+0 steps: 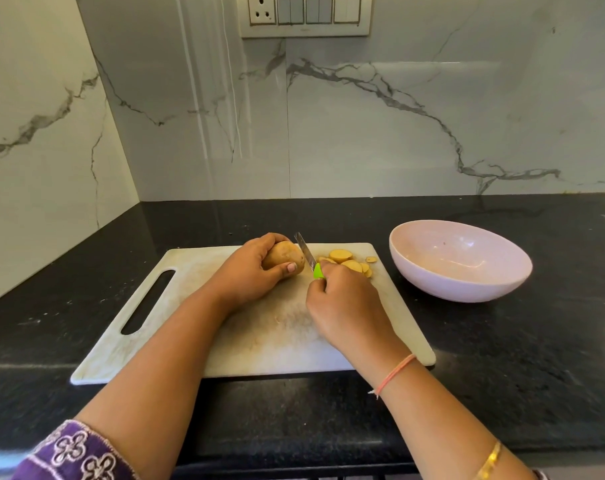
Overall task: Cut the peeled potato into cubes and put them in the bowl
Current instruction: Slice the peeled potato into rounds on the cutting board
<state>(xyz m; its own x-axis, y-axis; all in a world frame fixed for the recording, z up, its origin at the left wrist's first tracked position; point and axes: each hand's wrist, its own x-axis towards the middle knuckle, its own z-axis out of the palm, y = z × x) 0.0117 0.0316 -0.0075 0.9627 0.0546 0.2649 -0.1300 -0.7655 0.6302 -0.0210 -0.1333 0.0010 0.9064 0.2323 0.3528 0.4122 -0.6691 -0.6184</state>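
A brown potato [284,255] lies on the white cutting board [176,306], and my left hand [249,271] grips it from the left with fingers over the top and thumb at the front. My right hand [342,306] holds a knife [306,252] by its green handle, the blade standing against the potato's right end. Several yellow round slices [348,261] lie on the board just right of the blade. The pale pink bowl [432,282] stands to the right of the board and holds nothing.
The board lies on a black stone counter [502,358] with a marble wall behind and at the left. A slot handle [148,301] is cut in the board's left side. The counter's front edge runs below my forearms.
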